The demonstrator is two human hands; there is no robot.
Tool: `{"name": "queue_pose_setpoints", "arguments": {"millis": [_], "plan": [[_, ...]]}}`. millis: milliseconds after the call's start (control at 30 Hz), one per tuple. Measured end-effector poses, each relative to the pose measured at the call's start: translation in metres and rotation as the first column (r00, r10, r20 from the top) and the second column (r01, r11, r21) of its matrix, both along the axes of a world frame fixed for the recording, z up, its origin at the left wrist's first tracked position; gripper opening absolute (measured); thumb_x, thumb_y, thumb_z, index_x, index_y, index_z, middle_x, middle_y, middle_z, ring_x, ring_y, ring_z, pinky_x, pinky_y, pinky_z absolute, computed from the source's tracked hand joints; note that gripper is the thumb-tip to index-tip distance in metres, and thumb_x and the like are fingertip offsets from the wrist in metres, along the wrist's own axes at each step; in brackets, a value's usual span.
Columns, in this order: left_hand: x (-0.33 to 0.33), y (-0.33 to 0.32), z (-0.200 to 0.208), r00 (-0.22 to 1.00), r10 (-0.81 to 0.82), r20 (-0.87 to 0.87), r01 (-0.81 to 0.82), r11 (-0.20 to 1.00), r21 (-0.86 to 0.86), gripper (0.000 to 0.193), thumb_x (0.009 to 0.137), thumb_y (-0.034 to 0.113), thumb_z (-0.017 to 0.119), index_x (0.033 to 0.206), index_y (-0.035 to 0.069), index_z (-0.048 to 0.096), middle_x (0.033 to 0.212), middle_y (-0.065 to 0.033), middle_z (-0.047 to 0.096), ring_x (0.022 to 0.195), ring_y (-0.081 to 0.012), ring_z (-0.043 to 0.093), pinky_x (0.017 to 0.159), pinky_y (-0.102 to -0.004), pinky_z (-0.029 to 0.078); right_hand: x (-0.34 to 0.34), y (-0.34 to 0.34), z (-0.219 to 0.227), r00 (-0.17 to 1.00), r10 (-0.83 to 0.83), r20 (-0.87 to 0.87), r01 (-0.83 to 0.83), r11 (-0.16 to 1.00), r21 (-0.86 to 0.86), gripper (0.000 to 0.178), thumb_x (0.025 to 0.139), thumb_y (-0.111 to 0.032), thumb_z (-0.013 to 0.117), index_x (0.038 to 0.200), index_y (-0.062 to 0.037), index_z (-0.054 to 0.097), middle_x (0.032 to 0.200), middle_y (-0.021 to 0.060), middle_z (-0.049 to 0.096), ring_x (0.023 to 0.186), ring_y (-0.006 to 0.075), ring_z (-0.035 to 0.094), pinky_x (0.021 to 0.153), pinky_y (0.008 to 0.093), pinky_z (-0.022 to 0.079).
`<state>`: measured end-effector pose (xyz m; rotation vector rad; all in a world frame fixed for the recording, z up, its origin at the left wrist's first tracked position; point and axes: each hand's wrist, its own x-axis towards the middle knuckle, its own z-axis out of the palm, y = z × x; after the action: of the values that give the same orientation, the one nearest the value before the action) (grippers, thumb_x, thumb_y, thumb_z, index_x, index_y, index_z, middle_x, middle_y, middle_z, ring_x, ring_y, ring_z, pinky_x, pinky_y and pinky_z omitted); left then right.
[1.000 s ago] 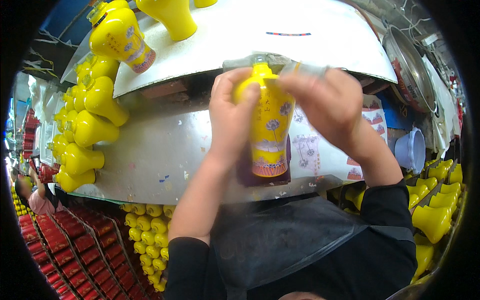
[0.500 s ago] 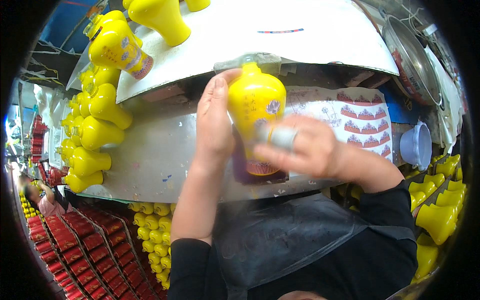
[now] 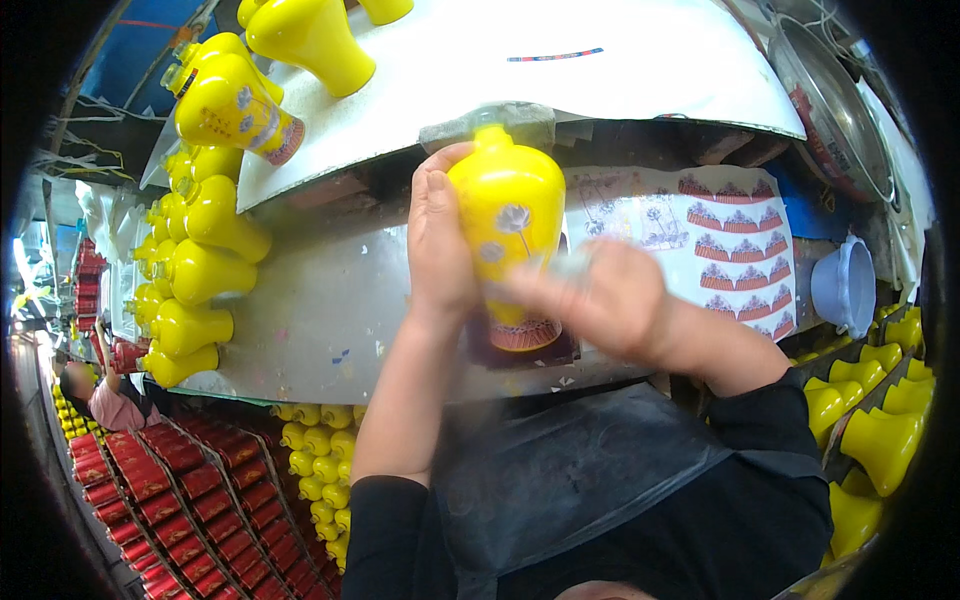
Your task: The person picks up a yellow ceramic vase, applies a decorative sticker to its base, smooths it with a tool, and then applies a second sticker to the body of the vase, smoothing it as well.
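A glossy yellow bottle (image 3: pixel 505 190) with purple flower prints and a reddish patterned band round its foot stands before me on a dark pad (image 3: pixel 480 340). My left hand (image 3: pixel 440 235) is closed along the bottle's left side, thumb up by the shoulder. Across its lower front lies my right hand (image 3: pixel 605 300), smeared by motion, its fingers bent round a small pale grey piece (image 3: pixel 572 264) whose kind is too blurred to name. Right of the bottle, a transfer sheet (image 3: pixel 740 245) carries rows of reddish crown-like bands and faint flower prints.
Several yellow bottles (image 3: pixel 200 270) line the table's left edge. A decorated bottle (image 3: pixel 235 105) lies by the raised white board (image 3: pixel 440 60), which bears a thin dark strip (image 3: pixel 555 55). At right are a pale blue bucket (image 3: pixel 843 288) and a metal basin (image 3: pixel 830 110). Red boxes (image 3: pixel 200 500) fill the lower left.
The bottle has turned in my left hand, bringing the flower print to the middle and the lettering out of sight. My right hand still moves over its lower front.
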<state>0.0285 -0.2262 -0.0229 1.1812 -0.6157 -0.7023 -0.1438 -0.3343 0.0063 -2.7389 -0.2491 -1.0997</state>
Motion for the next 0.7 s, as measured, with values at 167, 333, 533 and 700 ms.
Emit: {"name": "queue_pose_setpoints", "arguments": {"millis": [167,333,533,700], "plan": [[-0.002,0.005,-0.008,0.791,0.161,0.591,-0.229,0.973,0.041,0.052,0.113,0.037,0.036,0.148,0.001,0.048,0.15,-0.0182,0.04,0.137,-0.025,0.044,0.117,-0.0382,0.035,0.001,-0.028,-0.007,0.949,-0.298,0.099,0.277,0.943,0.187,0.033,0.081,0.004,0.081,0.112,-0.0056,0.072,0.099,0.0133,0.076,0.079,0.0263,0.072,0.066,0.0328,0.058],[-0.012,0.012,-0.012,0.854,0.093,0.511,-0.133,0.99,0.042,0.063,0.112,0.039,0.04,0.161,0.001,0.03,0.156,-0.0185,0.033,0.145,-0.0273,0.037,0.122,-0.0389,0.028,-0.017,0.013,-0.018,0.986,0.133,0.104,-0.155,0.957,0.243,0.037,0.076,0.004,0.081,0.111,-0.0063,0.074,0.094,0.013,0.073,0.079,0.0263,0.073,0.067,0.0371,0.06],[-0.029,0.022,-0.014,0.993,0.018,0.12,-0.004,0.993,-0.116,0.075,0.113,0.038,0.045,0.166,0.006,0.004,0.162,-0.0141,0.028,0.143,-0.0249,0.04,0.121,-0.0386,0.03,-0.016,-0.002,-0.034,0.959,-0.248,-0.137,0.267,0.624,0.734,0.031,0.088,0.001,0.08,0.117,-0.0026,0.069,0.099,0.0131,0.074,0.086,0.021,0.075,0.075,0.0294,0.06],[-0.039,0.032,-0.019,0.939,-0.001,0.345,-0.055,0.987,0.153,0.085,0.109,0.03,0.049,0.165,0.003,-0.009,0.164,-0.02,0.025,0.147,-0.0296,0.034,0.123,-0.0402,0.027,-0.014,0.01,-0.028,0.997,-0.076,0.03,0.036,0.741,0.67,0.037,0.091,-0.01,0.081,0.123,-0.0025,0.064,0.104,0.0103,0.071,0.085,0.0154,0.07,0.076,0.0265,0.056]]}}
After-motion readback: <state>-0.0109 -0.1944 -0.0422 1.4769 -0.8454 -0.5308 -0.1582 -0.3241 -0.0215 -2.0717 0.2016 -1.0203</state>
